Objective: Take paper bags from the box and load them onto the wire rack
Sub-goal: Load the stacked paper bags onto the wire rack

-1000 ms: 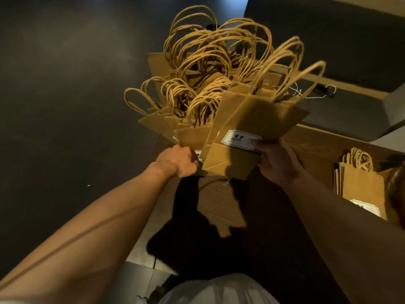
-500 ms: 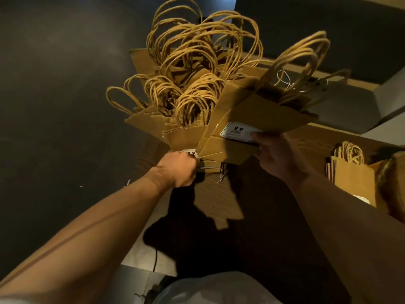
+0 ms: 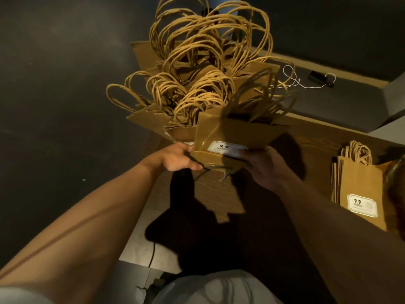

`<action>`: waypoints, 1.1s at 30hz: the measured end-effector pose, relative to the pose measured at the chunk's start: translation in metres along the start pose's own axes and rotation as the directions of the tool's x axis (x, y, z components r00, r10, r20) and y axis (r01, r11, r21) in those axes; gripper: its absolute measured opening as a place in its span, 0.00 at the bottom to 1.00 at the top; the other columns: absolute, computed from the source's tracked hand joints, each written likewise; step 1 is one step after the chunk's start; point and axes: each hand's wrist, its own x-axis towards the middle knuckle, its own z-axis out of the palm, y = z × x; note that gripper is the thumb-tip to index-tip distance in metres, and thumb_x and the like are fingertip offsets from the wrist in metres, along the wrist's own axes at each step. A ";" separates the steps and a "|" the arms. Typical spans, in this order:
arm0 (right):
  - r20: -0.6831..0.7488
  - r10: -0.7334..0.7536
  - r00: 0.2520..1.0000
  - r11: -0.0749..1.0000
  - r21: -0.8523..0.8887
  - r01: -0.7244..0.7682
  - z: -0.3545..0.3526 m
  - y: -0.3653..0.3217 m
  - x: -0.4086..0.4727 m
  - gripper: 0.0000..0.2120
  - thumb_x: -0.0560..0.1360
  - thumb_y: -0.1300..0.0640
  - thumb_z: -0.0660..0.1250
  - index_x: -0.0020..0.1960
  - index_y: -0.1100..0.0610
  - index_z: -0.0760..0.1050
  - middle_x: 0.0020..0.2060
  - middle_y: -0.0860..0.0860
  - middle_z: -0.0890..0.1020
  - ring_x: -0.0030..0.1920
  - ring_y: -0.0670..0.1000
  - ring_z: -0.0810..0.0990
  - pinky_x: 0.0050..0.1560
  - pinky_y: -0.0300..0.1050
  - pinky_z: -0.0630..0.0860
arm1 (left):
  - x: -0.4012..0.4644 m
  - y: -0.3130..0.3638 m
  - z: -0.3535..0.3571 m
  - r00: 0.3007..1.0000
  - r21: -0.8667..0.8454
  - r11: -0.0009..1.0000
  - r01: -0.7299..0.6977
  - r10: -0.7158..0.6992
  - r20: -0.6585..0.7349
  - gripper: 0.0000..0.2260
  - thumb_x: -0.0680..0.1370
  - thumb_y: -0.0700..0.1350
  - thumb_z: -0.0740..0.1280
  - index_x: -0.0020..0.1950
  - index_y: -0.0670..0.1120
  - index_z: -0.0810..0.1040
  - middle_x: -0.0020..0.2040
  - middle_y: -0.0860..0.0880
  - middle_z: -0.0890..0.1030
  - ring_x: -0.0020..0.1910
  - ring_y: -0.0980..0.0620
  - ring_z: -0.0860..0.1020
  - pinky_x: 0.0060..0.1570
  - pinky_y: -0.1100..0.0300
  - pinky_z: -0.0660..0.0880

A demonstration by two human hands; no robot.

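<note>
A thick cluster of brown paper bags (image 3: 182, 126) with twisted paper handles (image 3: 208, 51) stands upright ahead of me. My right hand (image 3: 263, 165) grips the bottom of a front bundle of bags (image 3: 238, 132) that bears a white "9.9" label (image 3: 228, 148); its handles are blurred. My left hand (image 3: 177, 159) is curled at the base of the cluster beside that bundle, around a thin dark wire of the rack (image 3: 210, 168). Most of the rack is hidden by the bags.
A second stack of labelled brown bags (image 3: 359, 189) leans at the right on a wooden surface (image 3: 219, 194). A white cord (image 3: 293, 82) and a small dark device (image 3: 317, 76) lie on a ledge behind. Dark floor fills the left.
My right hand has swung the front bundle leftward and upright against the cluster. My left hand stayed at the base, and the camera moved closer.
</note>
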 end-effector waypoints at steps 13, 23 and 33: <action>-0.287 -0.257 0.923 0.929 -0.335 0.155 0.014 0.033 0.025 0.10 0.71 0.59 0.76 0.52 0.57 0.81 0.44 0.44 0.85 0.51 0.46 0.83 0.51 0.44 0.81 | -0.012 -0.041 -0.022 0.939 -0.090 0.994 -0.058 0.024 -0.343 0.15 0.77 0.44 0.72 0.30 0.49 0.78 0.27 0.60 0.73 0.29 0.63 0.70 0.37 0.64 0.67; -0.192 -0.238 0.952 0.915 -0.373 0.154 0.008 0.031 0.017 0.12 0.72 0.62 0.74 0.51 0.49 0.78 0.49 0.43 0.83 0.52 0.44 0.81 0.56 0.45 0.77 | -0.010 -0.034 0.004 0.853 0.086 0.983 -0.160 0.182 -0.489 0.12 0.80 0.43 0.67 0.38 0.53 0.77 0.34 0.58 0.77 0.36 0.63 0.74 0.43 0.64 0.70; -0.056 -0.474 0.879 0.585 -0.766 0.267 0.013 0.028 0.024 0.16 0.73 0.48 0.70 0.53 0.59 0.81 0.53 0.56 0.84 0.55 0.57 0.81 0.57 0.55 0.77 | -0.018 -0.031 -0.003 0.908 0.519 0.851 0.077 0.155 -0.389 0.21 0.76 0.38 0.67 0.68 0.47 0.70 0.63 0.43 0.78 0.62 0.41 0.76 0.62 0.48 0.73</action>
